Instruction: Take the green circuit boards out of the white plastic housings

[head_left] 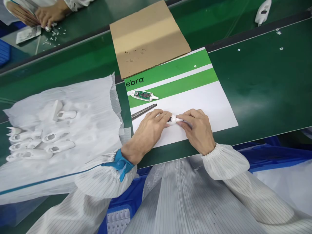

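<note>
A worker's left hand point(151, 126) grips the wide body of a white tapered plastic housing point(173, 120) over a printed mat point(219, 104), while the right hand point(199, 130) pinches its slim tip; steady support at the body and light, straight finger pressure would likely serve best, clear of the black tweezers point(143, 111) and exposed green circuit board point(143, 95) nearby

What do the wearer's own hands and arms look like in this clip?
Both the left hand and right hand are ungloved. White sleeves with thin dark stripes end in gathered cuffs. A blue band circles the left wrist, trailing a blue cord.
</note>
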